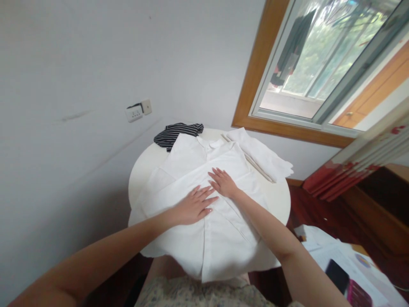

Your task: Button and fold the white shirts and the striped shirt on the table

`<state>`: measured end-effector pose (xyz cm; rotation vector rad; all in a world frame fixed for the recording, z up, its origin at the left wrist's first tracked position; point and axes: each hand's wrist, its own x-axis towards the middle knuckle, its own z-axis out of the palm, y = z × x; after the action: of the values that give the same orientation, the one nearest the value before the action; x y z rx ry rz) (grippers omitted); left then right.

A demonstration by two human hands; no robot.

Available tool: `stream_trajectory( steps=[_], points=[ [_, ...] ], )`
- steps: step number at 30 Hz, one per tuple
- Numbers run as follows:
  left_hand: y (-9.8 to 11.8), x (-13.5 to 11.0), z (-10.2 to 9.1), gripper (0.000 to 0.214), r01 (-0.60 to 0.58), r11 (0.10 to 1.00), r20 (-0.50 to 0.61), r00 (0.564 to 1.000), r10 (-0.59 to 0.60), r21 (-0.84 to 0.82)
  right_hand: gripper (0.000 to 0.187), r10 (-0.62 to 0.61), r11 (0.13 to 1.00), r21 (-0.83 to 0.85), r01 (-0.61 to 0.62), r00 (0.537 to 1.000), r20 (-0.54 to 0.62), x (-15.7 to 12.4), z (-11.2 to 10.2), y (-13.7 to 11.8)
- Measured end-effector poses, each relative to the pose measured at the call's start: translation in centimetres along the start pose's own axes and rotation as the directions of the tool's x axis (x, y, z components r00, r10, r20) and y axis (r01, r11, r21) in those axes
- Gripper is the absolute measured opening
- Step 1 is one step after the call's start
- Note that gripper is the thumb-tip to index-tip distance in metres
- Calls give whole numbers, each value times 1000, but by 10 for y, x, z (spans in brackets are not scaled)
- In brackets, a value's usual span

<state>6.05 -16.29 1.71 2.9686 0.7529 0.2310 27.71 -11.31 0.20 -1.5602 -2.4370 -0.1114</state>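
A white collared shirt (pixel 191 170) lies spread front-up on a small round white table (pixel 140 170), its hem hanging over the near edge. My left hand (pixel 194 204) rests flat on the shirt's middle, fingers stretched out and pointing right. My right hand (pixel 223 181) lies flat just beyond it, fingers spread and pointing toward the collar. Neither hand grips the cloth.
A black-and-white striped garment (pixel 177 133) lies at the table's far edge. A folded white cloth (pixel 262 157) sits at the far right of the table. A wall socket (pixel 137 111) is on the grey wall. A wood-framed window (pixel 319 64) is right. Papers and a dark phone (pixel 337 275) lie lower right.
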Motion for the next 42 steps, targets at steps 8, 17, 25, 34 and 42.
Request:
stream_trajectory(
  steps=[8, 17, 25, 34, 42],
  points=[
    [-2, -5, -4, 51, -32, 999, -54, 998, 31, -14, 58, 378, 920, -133, -369, 925, 48, 21, -2, 95],
    [-3, -8, -7, 52, -53, 998, -95, 994, 50, -35, 56, 399, 897, -217, -386, 917, 19, 40, 5, 149],
    [-3, -8, -8, 53, -61, 998, -106, 993, 57, -27, 53, 405, 868, -285, -407, 912, -69, 42, -1, 144],
    [-3, -8, -7, 54, -52, 998, -77, 996, 50, -27, 59, 272, 855, -422, -300, 954, -126, 75, 2, 158],
    [-3, -10, -9, 55, -60, 998, -112, 992, 56, -27, 61, 332, 856, -362, -370, 929, -164, 93, 7, 170]
  ],
)
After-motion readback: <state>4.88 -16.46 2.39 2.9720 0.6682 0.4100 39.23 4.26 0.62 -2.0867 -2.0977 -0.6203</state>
